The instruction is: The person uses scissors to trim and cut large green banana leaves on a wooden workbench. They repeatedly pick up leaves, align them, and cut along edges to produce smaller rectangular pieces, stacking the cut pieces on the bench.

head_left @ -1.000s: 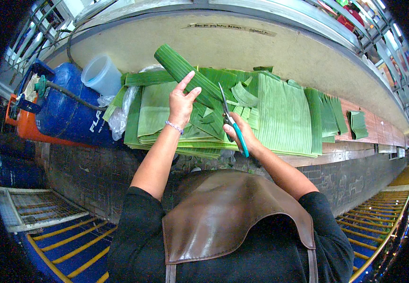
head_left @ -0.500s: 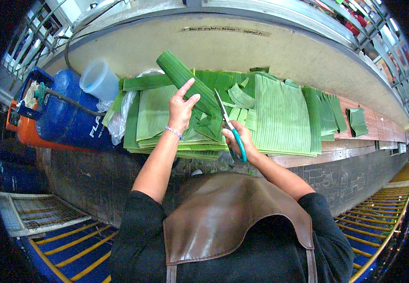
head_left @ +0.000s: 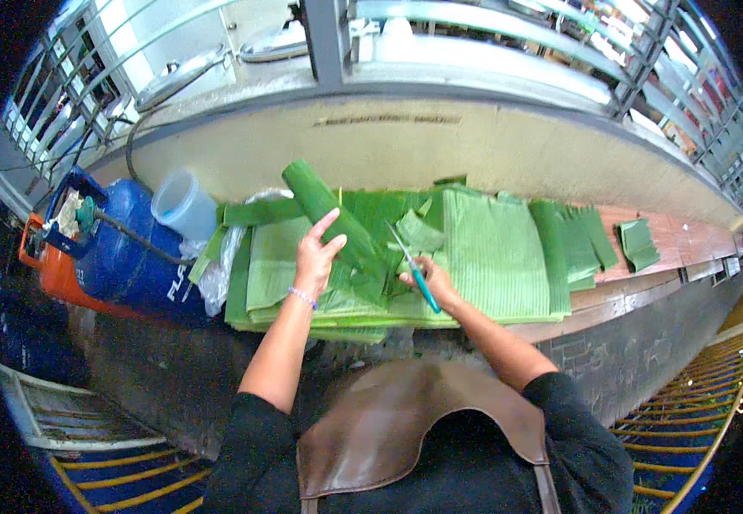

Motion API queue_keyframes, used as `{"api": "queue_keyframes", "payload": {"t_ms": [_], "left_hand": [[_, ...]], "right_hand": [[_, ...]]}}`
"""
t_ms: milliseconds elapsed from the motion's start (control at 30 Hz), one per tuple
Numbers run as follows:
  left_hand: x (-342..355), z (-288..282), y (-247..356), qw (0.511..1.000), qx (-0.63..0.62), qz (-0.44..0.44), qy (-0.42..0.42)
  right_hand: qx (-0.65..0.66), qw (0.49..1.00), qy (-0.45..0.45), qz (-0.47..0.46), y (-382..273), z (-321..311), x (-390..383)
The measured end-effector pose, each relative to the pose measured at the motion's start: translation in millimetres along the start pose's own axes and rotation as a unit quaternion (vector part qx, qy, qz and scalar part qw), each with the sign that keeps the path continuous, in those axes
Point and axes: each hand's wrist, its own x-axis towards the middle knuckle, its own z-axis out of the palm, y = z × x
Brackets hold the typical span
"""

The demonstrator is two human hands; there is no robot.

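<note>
My left hand (head_left: 314, 257) holds a rolled banana leaf (head_left: 307, 187) that slants toward the upper left, fingers and thumb pressed on its side. My right hand (head_left: 430, 278) grips scissors (head_left: 398, 236) with teal handles, their blades pointing up and leftward, just right of the roll's lower end. Beneath both hands lie stacked green leaf sheets (head_left: 491, 257) and loose cut pieces (head_left: 425, 231). A darker strip of leaf (head_left: 260, 212) rests behind my left hand.
At left are a blue gas cylinder (head_left: 129, 244), an orange cylinder (head_left: 67, 287), a translucent plastic tub (head_left: 185, 210) and a plastic bag (head_left: 215, 287). A wooden bench (head_left: 671, 261) extends right, below a wall (head_left: 526, 141) topped with metal bars. Yellow railings (head_left: 680, 428) stand near me.
The view has tilted upward, so bench, leaves and hands sit lower in the picture and more of the barred window shows. Both hands keep hold of the roll and scissors.
</note>
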Motion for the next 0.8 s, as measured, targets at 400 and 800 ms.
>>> {"api": "queue_keyframes", "payload": {"t_ms": [400, 800], "left_hand": [[21.1, 11.9, 49.6, 0.975, 0.174, 0.137, 0.029], [15.9, 26.4, 52.3, 0.975, 0.146, 0.167, 0.010]], "right_hand": [[0.211, 0.959, -0.125, -0.142, -29.9, -11.9, -65.3], [0.237, 0.958, -0.099, -0.130, -51.2, 1.9, -56.2]]}}
